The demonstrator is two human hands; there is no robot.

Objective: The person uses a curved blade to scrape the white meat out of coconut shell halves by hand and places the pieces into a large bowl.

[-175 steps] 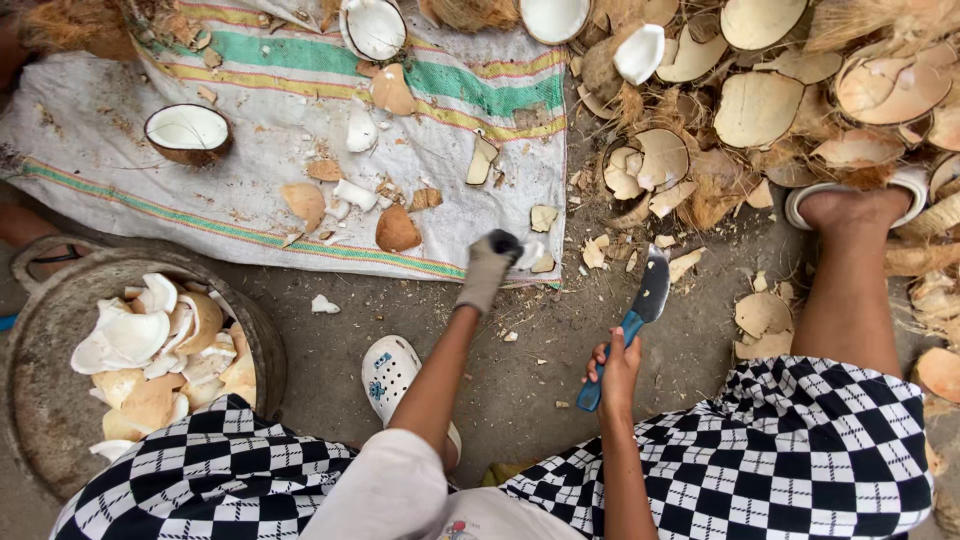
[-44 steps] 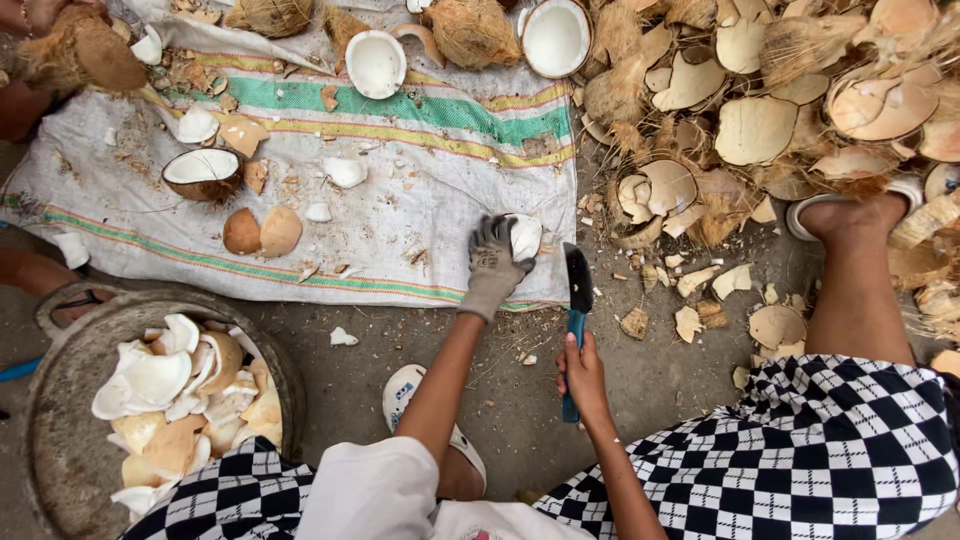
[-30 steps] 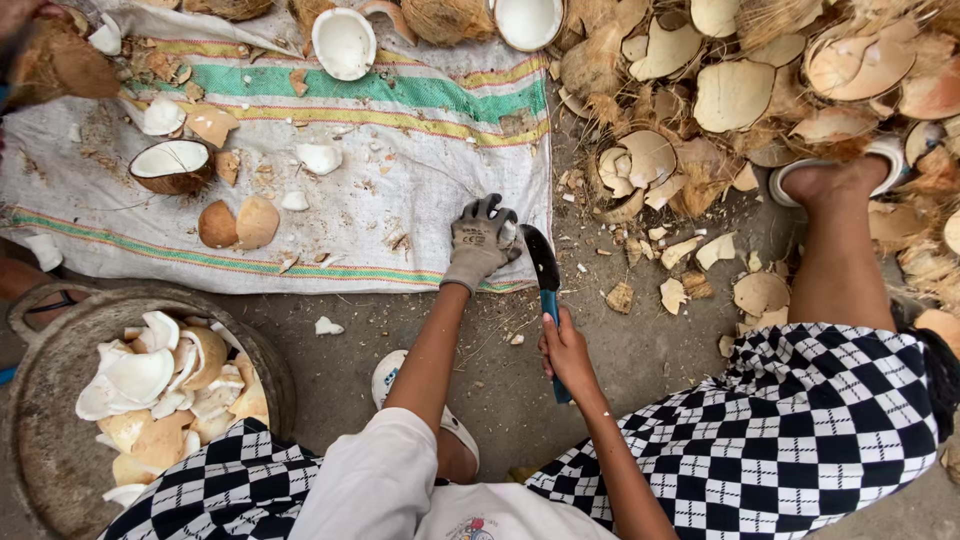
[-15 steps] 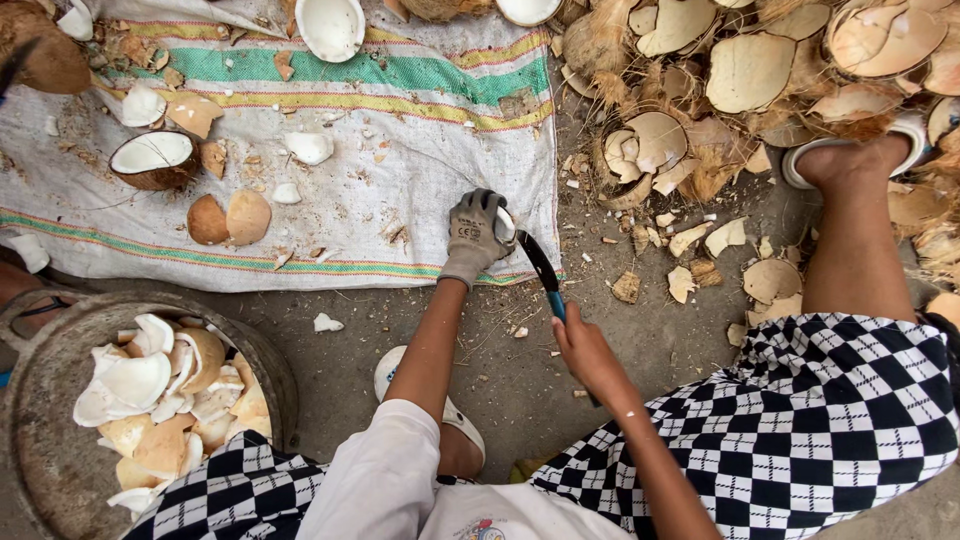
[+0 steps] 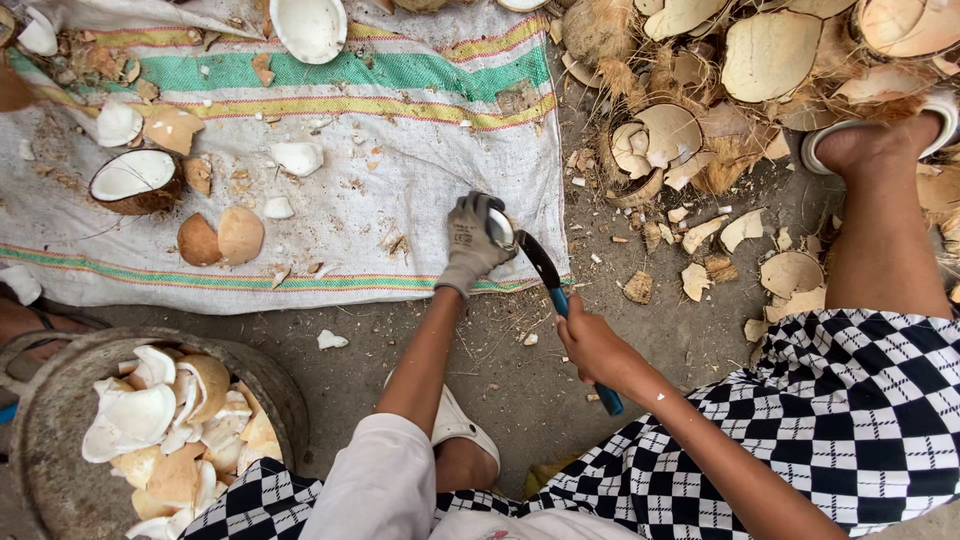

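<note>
At the sack's near edge: that's where both your hands are working, right by the striped border of the white woven sack (image 5: 400, 180) spread on the ground.
Left hand: your gloved left hand (image 5: 472, 240) is closed around a small coconut piece (image 5: 499, 228), white flesh showing, held just over the sack's front-right corner.
Right hand: your right hand (image 5: 592, 345) is wrapped tight on the blue handle of a knife (image 5: 560, 295), sitting off the sack on the bare ground side.
Knife: dark curved blade angles up from your fist and its tip meets the coconut piece in the glove.
On the sack: a half coconut (image 5: 135, 180) with white flesh lies toward the left end, two brown shell bits (image 5: 220, 237) just right of it, chips scattered all over.
Off the sack, near-left: a round metal basin (image 5: 60, 420) with white and tan coconut meat pieces.
Off the sack, right: a heap of empty shells and husk (image 5: 720, 80), your foot beside it.
</note>
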